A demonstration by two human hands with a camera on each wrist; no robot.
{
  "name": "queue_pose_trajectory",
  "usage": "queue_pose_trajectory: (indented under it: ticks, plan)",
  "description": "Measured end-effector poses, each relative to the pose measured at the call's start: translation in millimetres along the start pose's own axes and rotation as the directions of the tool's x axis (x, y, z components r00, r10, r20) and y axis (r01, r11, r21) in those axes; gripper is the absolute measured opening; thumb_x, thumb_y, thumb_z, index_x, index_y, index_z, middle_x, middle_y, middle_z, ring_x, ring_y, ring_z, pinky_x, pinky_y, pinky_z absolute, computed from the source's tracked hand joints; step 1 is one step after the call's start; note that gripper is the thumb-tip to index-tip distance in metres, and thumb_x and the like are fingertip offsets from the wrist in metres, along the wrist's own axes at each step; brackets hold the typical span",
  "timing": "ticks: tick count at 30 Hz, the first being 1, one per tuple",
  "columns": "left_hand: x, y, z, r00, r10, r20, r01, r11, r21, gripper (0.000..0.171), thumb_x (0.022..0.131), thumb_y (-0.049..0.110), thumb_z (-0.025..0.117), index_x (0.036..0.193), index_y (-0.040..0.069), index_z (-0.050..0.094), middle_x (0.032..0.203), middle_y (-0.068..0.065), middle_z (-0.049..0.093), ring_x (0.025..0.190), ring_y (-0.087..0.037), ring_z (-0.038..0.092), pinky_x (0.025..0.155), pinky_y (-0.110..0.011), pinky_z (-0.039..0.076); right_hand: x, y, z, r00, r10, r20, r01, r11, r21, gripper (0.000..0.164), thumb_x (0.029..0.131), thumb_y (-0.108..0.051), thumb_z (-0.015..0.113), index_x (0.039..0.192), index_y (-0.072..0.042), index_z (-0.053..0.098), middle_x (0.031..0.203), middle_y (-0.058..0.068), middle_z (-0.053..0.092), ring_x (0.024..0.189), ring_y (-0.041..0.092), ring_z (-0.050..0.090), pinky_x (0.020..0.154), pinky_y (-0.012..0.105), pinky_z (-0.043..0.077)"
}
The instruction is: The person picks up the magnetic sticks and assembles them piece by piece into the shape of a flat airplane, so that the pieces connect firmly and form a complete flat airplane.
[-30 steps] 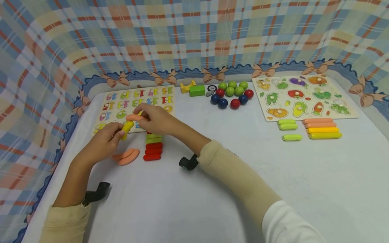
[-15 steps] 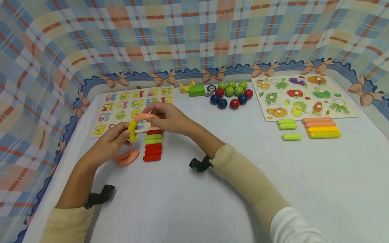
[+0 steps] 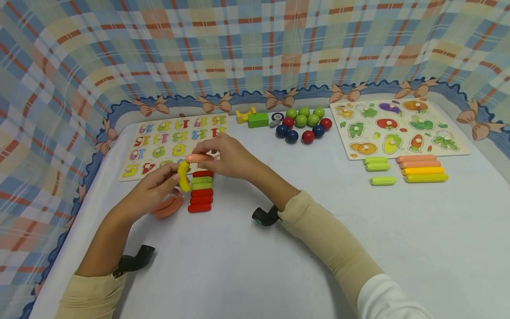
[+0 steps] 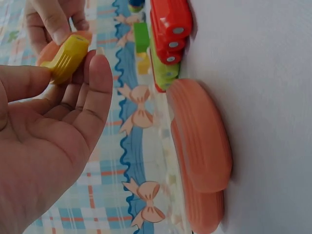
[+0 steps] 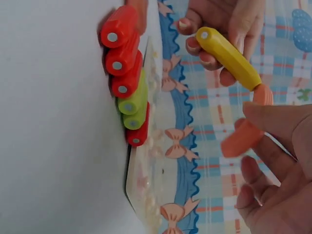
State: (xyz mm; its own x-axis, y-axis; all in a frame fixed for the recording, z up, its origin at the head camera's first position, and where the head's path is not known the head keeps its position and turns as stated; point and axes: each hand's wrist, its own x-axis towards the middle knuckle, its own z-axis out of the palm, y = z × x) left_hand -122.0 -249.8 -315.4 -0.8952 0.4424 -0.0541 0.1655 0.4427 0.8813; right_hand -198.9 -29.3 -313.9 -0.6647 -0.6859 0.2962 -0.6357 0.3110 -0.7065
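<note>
Between thumb and fingers, my left hand (image 3: 153,190) pinches a curved yellow magnetic stick (image 3: 183,176). My right hand (image 3: 229,157) holds a curved orange magnetic stick (image 3: 198,158) by its middle. One end of the orange stick meets the upper end of the yellow one, as the right wrist view shows with the yellow stick (image 5: 229,56) and orange stick (image 5: 246,136). Below my left hand lie curved orange sticks (image 3: 169,207) side by side, partly covered by the hand. A column of short red sticks (image 3: 201,200) and green sticks (image 3: 202,182) lies just right of them.
A number puzzle board (image 3: 159,128) lies behind my hands. Further back sit a green block (image 3: 258,120), a yellow piece (image 3: 245,116) and several coloured balls (image 3: 301,120). On the right are a vegetable puzzle board (image 3: 398,128) and straight sticks (image 3: 425,178). A plaid curtain (image 3: 255,48) surrounds the table.
Both hands have moved right with the yellow and orange sticks. The yellow stick has turned more upright, and the orange stick now meets its upper end. The pieces on the table stay put.
</note>
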Motion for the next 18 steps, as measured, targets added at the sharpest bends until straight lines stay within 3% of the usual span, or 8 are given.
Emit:
queue_pose_trajectory:
  ticks: [3,7,10,13,14,18]
  plan:
    - [0.4,0.9,3.2,0.999,-0.034,0.015,0.034,0.999,-0.023,0.035,0.098,0.019,0.039,0.126,-0.001,0.039,0.107,-0.015,0.049,0.091,-0.029,0.053,0.079,-0.034,0.049,-5,3,-2,1.0,-0.017,-0.017,0.017,1.0,-0.011,0.027,0.081,-0.014,0.068,0.107,-0.015,0.065,0.105,-0.008,0.061,0.082,0.006,0.051,0.071,0.02,0.044]
    - [1.7,1.7,7.6,0.996,-0.083,0.038,0.085,0.995,-0.052,0.037,0.098,0.023,0.04,0.127,0.0,0.04,0.106,-0.015,0.049,0.091,-0.03,0.052,0.08,-0.038,0.048,-13,7,-5,0.998,-0.053,-0.026,0.057,0.985,0.164,0.024,0.084,-0.002,0.061,0.107,-0.009,0.063,0.11,-0.002,0.06,0.081,0.011,0.056,0.07,0.022,0.048]
    - [2.8,2.7,11.2,0.995,-0.091,0.049,0.094,0.993,-0.073,0.036,0.097,0.023,0.04,0.125,0.0,0.041,0.103,-0.016,0.049,0.09,-0.03,0.052,0.08,-0.041,0.048,-20,3,-11,0.996,-0.079,-0.041,0.088,0.927,0.366,0.023,0.085,0.008,0.049,0.103,0.001,0.062,0.112,0.01,0.059,0.095,0.016,0.057,0.078,0.027,0.048]
    - [3.5,4.1,14.3,0.994,-0.1,0.046,0.104,0.991,-0.087,0.036,0.097,0.023,0.041,0.125,0.0,0.041,0.104,-0.016,0.049,0.091,-0.03,0.052,0.08,-0.039,0.049,-24,-4,-16,0.996,-0.047,-0.074,0.076,0.881,0.467,0.018,0.086,0.006,0.049,0.099,0.007,0.061,0.11,0.015,0.059,0.1,0.017,0.056,0.082,0.03,0.047]
    - [3.8,4.6,15.2,0.993,-0.108,0.042,0.111,0.99,-0.09,0.037,0.097,0.024,0.041,0.125,0.0,0.041,0.104,-0.016,0.048,0.091,-0.03,0.052,0.08,-0.037,0.049,-25,-6,-17,0.996,-0.028,-0.083,0.065,0.877,0.476,0.016,0.087,0.004,0.051,0.098,0.007,0.061,0.108,0.015,0.06,0.097,0.019,0.057,0.081,0.03,0.047]
    - [5.0,6.5,19.0,0.99,-0.139,0.026,0.141,0.983,-0.118,0.039,0.097,0.025,0.042,0.126,0.0,0.04,0.105,-0.018,0.048,0.091,-0.03,0.054,0.081,-0.033,0.048,-27,-6,-15,0.994,0.014,-0.11,0.033,0.91,0.414,0.016,0.085,0.002,0.058,0.101,0.003,0.059,0.104,0.011,0.059,0.081,0.024,0.06,0.071,0.03,0.05]
